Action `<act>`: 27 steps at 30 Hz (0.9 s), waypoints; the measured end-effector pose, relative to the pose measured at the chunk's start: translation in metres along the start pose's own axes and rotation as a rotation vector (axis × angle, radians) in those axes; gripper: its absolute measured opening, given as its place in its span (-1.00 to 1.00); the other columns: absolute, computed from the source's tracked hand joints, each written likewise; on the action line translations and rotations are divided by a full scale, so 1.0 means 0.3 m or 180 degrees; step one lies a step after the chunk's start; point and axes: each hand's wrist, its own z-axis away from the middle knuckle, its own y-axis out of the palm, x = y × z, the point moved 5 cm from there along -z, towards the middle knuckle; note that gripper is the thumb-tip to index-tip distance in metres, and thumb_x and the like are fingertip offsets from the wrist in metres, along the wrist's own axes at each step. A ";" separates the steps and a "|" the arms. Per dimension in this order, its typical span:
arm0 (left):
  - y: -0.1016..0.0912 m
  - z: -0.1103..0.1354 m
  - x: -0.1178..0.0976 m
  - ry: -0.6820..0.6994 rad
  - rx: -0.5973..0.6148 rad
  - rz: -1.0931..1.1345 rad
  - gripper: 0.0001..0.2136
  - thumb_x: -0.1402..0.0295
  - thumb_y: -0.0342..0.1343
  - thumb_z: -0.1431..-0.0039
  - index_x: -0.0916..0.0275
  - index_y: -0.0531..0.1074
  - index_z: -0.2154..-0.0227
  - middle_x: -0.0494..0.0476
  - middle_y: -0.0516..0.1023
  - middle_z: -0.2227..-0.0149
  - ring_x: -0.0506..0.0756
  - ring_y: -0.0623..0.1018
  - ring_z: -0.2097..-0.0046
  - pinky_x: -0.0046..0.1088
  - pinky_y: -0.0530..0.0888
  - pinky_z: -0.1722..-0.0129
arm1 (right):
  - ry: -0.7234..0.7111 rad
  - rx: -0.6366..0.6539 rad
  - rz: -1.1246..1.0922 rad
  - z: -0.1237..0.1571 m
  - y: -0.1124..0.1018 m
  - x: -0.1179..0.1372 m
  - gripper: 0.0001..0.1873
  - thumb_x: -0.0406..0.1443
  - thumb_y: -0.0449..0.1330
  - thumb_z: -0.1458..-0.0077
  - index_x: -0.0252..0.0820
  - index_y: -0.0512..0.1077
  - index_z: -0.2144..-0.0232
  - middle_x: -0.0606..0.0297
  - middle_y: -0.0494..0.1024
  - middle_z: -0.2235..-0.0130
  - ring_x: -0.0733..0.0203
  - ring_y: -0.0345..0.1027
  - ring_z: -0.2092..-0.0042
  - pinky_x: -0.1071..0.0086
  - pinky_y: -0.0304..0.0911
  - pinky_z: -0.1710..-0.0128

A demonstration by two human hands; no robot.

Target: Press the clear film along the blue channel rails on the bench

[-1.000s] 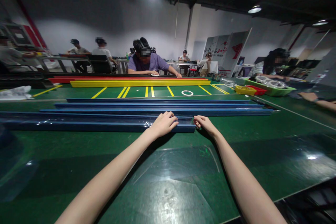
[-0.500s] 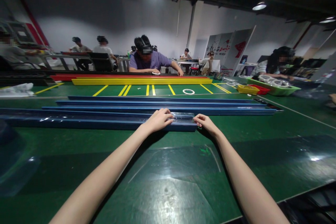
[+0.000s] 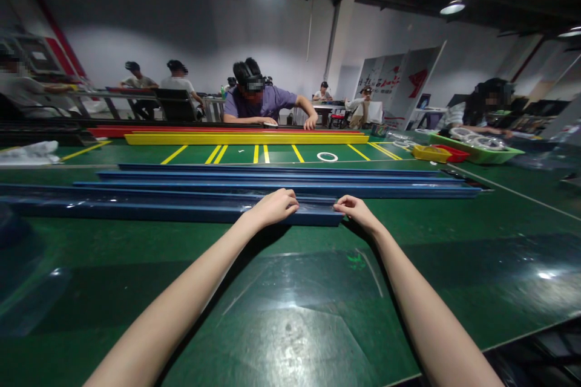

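Observation:
A long blue channel (image 3: 181, 213) lies across the green table in front of me, with glossy clear plastic film (image 3: 313, 204) along its inside. My left hand (image 3: 273, 207) rests over the channel short of its right end, fingers curled down into it and onto the front wall; the fingertips are partly hidden. At the right end, my right hand (image 3: 357, 213) has thumb and forefinger pinched together at the film's end, touching the channel. Just behind lie several more blue channels (image 3: 385, 191), parallel to the first.
Yellow channel (image 3: 245, 139) and red channels (image 3: 104, 132) lie farther back, before a co-worker in a purple shirt (image 3: 284, 98). A white ring (image 3: 327, 157) is on the table (image 3: 454, 217). At right stand a green tray (image 3: 494, 156) and a yellow tray (image 3: 429, 153). Clear sheeting (image 3: 290, 290) covers the near tabletop.
The clear film between my hands, raised and shiny before, now sits lower inside the channel. Both my hands stay nearly in place. The co-worker's hand across the table has shifted slightly.

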 end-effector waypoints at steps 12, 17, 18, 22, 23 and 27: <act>-0.009 0.002 -0.002 -0.0258 0.0132 0.0181 -0.69 0.29 -0.17 -0.17 0.25 0.48 0.40 0.14 0.51 0.29 0.07 0.47 0.25 -0.50 0.31 0.26 | 0.0061 0.0061 0.0212 -0.013 -0.012 -0.026 -0.78 -0.17 0.20 0.23 -0.24 0.37 0.60 0.37 0.35 0.58 0.41 0.12 0.54 0.48 0.03 0.52; -0.016 0.005 -0.007 -0.0427 0.0303 0.0145 -0.62 0.21 -0.19 -0.18 0.27 0.48 0.47 0.18 0.53 0.41 0.09 0.48 0.37 -0.51 0.29 0.40 | 0.0115 0.0034 0.0405 -0.022 -0.018 -0.051 -0.77 -0.17 0.19 0.23 -0.25 0.37 0.60 0.35 0.37 0.58 0.39 0.16 0.52 0.47 0.06 0.48; -0.016 0.006 -0.009 -0.0436 0.0351 0.0135 -0.61 0.20 -0.19 -0.18 0.28 0.48 0.48 0.18 0.53 0.43 0.09 0.48 0.39 -0.51 0.28 0.43 | 0.0133 0.0027 0.0477 -0.024 -0.020 -0.057 -0.76 -0.16 0.19 0.23 -0.26 0.38 0.60 0.34 0.37 0.57 0.38 0.16 0.52 0.46 0.06 0.48; -0.017 0.008 -0.014 -0.0387 0.0480 0.0162 -0.62 0.19 -0.17 -0.17 0.29 0.49 0.47 0.17 0.53 0.43 0.07 0.48 0.41 -0.54 0.26 0.45 | 0.0175 -0.0027 0.0665 -0.031 -0.026 -0.072 -0.74 -0.15 0.19 0.24 -0.26 0.38 0.60 0.33 0.37 0.58 0.37 0.16 0.52 0.45 0.05 0.48; -0.016 0.009 -0.013 -0.0377 0.0494 0.0172 -0.63 0.19 -0.16 -0.17 0.29 0.49 0.46 0.17 0.54 0.42 0.07 0.48 0.40 -0.54 0.26 0.44 | 0.0177 -0.0028 0.0666 -0.031 -0.026 -0.074 -0.74 -0.14 0.19 0.24 -0.26 0.38 0.61 0.33 0.37 0.58 0.37 0.16 0.52 0.45 0.06 0.48; -0.008 0.011 -0.007 -0.0371 0.0558 0.0182 -0.69 0.22 -0.13 -0.15 0.25 0.49 0.37 0.16 0.54 0.32 0.09 0.49 0.29 -0.53 0.28 0.37 | 0.0167 0.0008 0.0632 -0.031 -0.022 -0.070 -0.73 -0.13 0.19 0.25 -0.26 0.39 0.61 0.32 0.38 0.58 0.36 0.17 0.52 0.45 0.06 0.49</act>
